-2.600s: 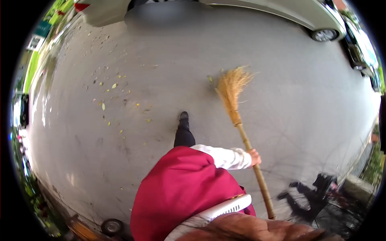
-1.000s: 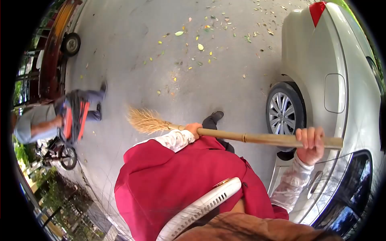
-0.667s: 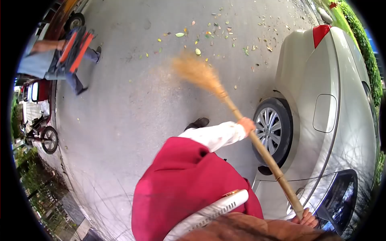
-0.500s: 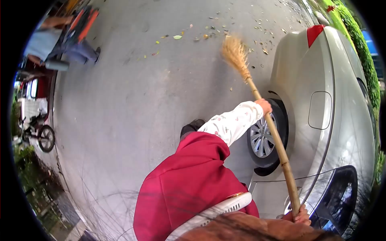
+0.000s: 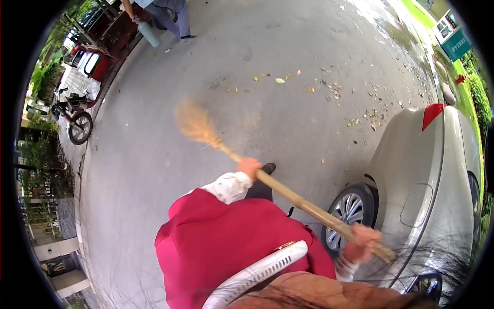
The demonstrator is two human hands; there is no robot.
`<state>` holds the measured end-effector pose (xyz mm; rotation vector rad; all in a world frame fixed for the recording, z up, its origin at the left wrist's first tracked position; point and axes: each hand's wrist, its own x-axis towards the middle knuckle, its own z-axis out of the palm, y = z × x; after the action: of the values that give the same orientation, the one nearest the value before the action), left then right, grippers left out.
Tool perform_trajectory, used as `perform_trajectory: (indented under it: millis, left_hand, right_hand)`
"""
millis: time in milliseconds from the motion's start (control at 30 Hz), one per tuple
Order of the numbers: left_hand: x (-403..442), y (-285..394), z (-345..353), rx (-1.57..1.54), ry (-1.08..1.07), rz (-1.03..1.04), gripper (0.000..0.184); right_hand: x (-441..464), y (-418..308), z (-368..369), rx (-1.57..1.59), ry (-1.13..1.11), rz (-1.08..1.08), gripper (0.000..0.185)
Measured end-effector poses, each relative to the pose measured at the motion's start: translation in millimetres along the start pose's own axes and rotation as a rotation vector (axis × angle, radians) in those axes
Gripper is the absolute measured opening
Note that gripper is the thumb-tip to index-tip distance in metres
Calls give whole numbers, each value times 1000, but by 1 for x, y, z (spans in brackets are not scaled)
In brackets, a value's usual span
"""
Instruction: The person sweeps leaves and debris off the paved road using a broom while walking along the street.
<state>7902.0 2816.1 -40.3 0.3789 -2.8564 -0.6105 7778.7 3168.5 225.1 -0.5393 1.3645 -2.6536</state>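
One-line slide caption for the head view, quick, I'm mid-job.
Left hand and right hand grip a broom beside a pale car, leaves scattered on the paved ground.

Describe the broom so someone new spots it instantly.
Start at the pale car on the right, then its visible wheel. Crossing in front of that wheel, the broom slants up-left through the right hand, then the left hand. Unlike the small scattered leaves, it's long and tan, ending in a blurred, straw-coloured fan of bristles.
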Motion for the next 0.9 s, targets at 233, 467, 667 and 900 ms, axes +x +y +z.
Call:
perform_trajectory:
  millis: [233,467,667,900]
  left_hand:
    - [5,-179,45,134,-333,-379,12]
    - [238,7,109,-1,-342,305,4]
    - [418,214,177,7,-310,669,6]
    - [472,271,84,-116,-223,839,7]
  right_hand:
    - [85,149,77,31,-123,335,17]
    - [81,19,23,-168,362,-1,21]
    - [105,-8,71,-654,436,-322,25]
    - [119,-69,10,-433,592,-603,29]
